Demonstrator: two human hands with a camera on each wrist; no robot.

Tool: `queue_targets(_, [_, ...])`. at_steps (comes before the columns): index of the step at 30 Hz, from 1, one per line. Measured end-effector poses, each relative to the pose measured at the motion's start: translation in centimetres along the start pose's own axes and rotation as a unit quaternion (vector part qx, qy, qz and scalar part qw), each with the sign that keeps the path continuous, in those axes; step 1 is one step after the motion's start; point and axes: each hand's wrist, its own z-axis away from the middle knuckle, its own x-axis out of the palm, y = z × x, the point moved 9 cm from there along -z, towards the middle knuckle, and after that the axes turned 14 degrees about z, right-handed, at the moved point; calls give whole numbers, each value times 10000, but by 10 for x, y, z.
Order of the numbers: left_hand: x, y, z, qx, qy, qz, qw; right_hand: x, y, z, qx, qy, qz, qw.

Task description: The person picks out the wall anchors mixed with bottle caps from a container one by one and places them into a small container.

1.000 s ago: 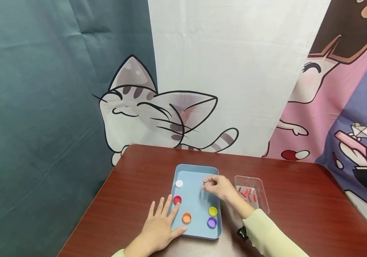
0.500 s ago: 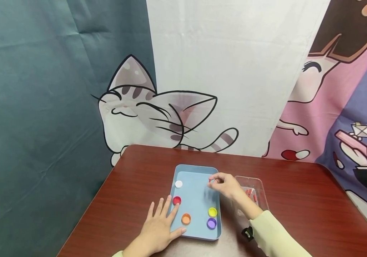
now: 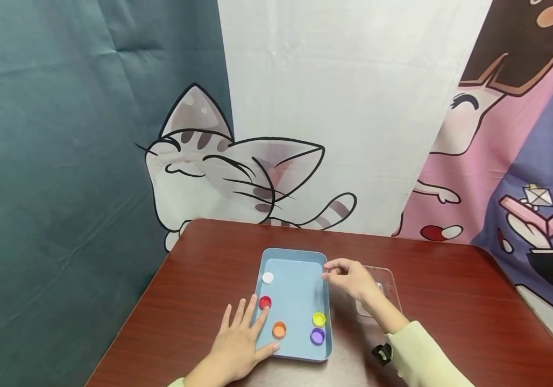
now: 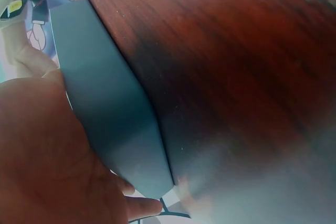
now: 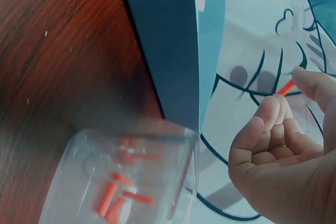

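A shallow light-blue tray (image 3: 296, 257) lies on the table. My left hand (image 3: 238, 341) rests on its left side with fingers spread, the index fingertip beside a small red cap (image 3: 264, 302). In the left wrist view, the palm lies along the tray's outer wall (image 4: 105, 87). My right hand (image 3: 354, 280) hovers by the tray's upper right rim, a thin red stick (image 5: 286, 87) pinched between thumb and fingers. Below that hand, a clear plastic box (image 5: 79, 156) holds several loose red sticks (image 5: 107, 198); the right arm partly hides this box in the head view.
In the tray are also a white cap (image 3: 268, 278), an orange cap (image 3: 279, 330), a yellow cap (image 3: 318, 319) and a purple cap (image 3: 317, 336). The brown table (image 3: 223, 252) ends at a printed cloth backdrop (image 3: 368, 107) behind.
The right hand has moved right, from over the tray to its right rim, carrying the red stick. The left hand and the caps have stayed in place.
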Motion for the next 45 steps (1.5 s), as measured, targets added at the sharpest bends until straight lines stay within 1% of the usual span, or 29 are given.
queue_targets(4, [1,-2,0,-20,14,-75,10000,-12,6,3,-13,-90,-75,9999])
queue_targets(9, [1,-2,0,-27,2,-67,10000,-31,16,6,-310,-198,-154,9992])
queue_targets(12, [-1,-1,0,-24,1,-53,10000,-45,23,9,-521,-105,-84,9985])
queue_targets(14, [-1,-1,0,-22,-10,-35,10000,-52,30,12,-587,-29,-50,9983])
queue_targets(17, [-2,0,0,-22,-14,-34,10000,-59,39,17,-667,-37,-67,9977])
queue_targets(20, [-1,0,0,-35,-12,-41,10000,-62,49,22,-617,-104,-142,9979])
queue_targets(25, [0,-1,1,-46,-20,-8,10000,-65,60,28,-762,-155,-121,9969])
queue_targets(29, [0,-1,1,-39,-3,-20,10000,-68,65,31,-1038,-167,-109,9944])
queue_targets(33, [1,0,1,-9,9,5,10000,-71,71,34,-1168,-180,-143,9929])
queue_targets(40, [2,2,1,22,31,-10,10000,-73,80,41,-1154,-327,-163,9926])
queue_targets(45, [0,0,0,13,32,-58,10000,-72,83,43,-1286,-383,-136,9909])
